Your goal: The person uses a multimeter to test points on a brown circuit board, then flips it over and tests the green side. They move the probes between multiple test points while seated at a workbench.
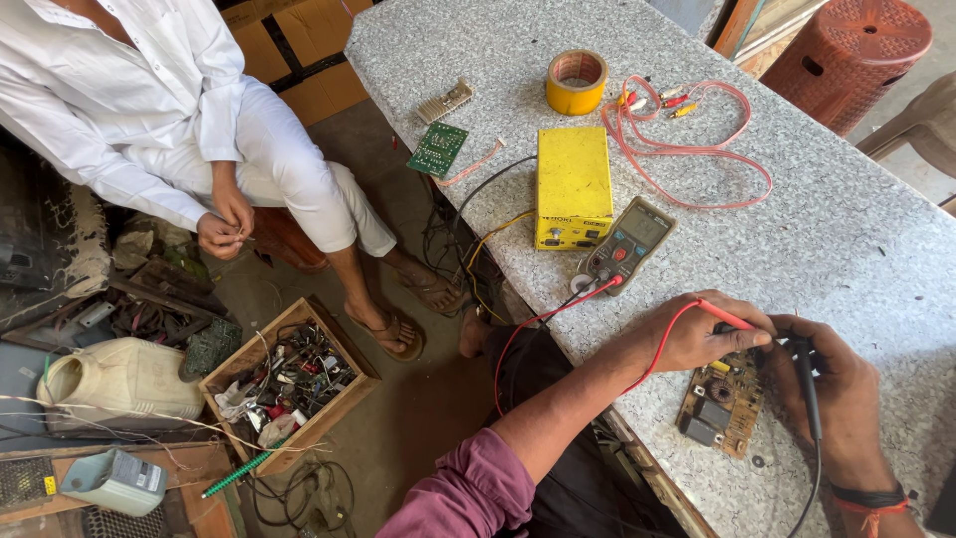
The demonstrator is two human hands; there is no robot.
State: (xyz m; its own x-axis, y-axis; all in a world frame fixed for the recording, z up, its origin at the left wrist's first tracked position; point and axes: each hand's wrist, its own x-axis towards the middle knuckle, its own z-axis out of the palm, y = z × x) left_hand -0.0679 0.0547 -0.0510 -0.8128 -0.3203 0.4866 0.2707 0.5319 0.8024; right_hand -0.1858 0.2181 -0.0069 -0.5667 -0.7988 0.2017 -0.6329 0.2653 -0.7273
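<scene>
My left hand [697, 334] pinches a red test probe [725, 317], its tip down on a brown circuit board [719, 403] lying on the speckled stone table [856, 239]. My right hand [835, 384] grips a black test probe [805, 384], also pointed at the board. Red and black leads run back to a grey multimeter [627, 242] lying beside a yellow box-shaped unit [573, 186].
A roll of yellow tape [577, 81], a coil of pink cable [697, 139], a green circuit board [437, 148] and a small ribbed metal part [445, 101] lie further up the table. A person in white sits at left. A wooden box of parts [291, 379] and a white jug [119, 379] stand on the floor.
</scene>
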